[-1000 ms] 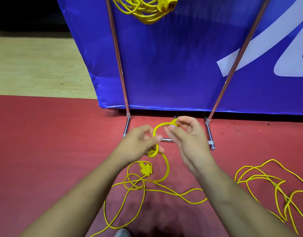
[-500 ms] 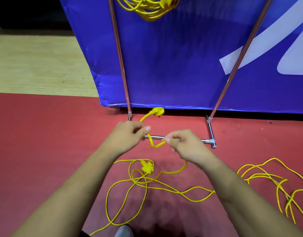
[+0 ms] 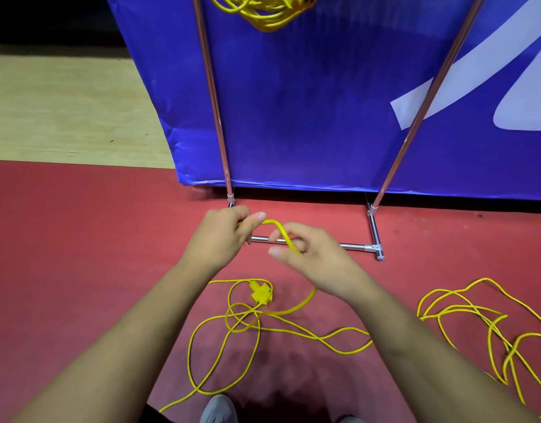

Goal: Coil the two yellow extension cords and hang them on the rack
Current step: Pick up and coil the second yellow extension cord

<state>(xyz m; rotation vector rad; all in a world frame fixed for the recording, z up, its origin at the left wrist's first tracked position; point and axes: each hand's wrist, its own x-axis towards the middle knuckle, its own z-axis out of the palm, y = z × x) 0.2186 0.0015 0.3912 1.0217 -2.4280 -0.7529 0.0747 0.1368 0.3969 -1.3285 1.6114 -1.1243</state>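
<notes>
One yellow extension cord (image 3: 264, 13) hangs coiled near the top of the metal rack (image 3: 216, 102). The second yellow cord (image 3: 257, 328) lies loose on the red floor, its yellow socket block (image 3: 260, 294) below my hands and more loops (image 3: 476, 319) at the right. My left hand (image 3: 222, 236) is closed on the cord's end. My right hand (image 3: 312, 257) pinches the cord a short way along, so a small arch of cord spans between both hands. From my right hand the cord drops to the floor.
A blue banner (image 3: 324, 102) hangs behind the rack's two poles. The rack's base bar (image 3: 354, 247) runs across the floor just behind my hands. Pale wood flooring (image 3: 64, 111) lies at the far left. My grey shoe (image 3: 219, 409) shows at the bottom edge.
The plug end that stuck up above my left hand is now tucked into it. My right hand has slid along the cord, and a new short arch stands between the hands.
</notes>
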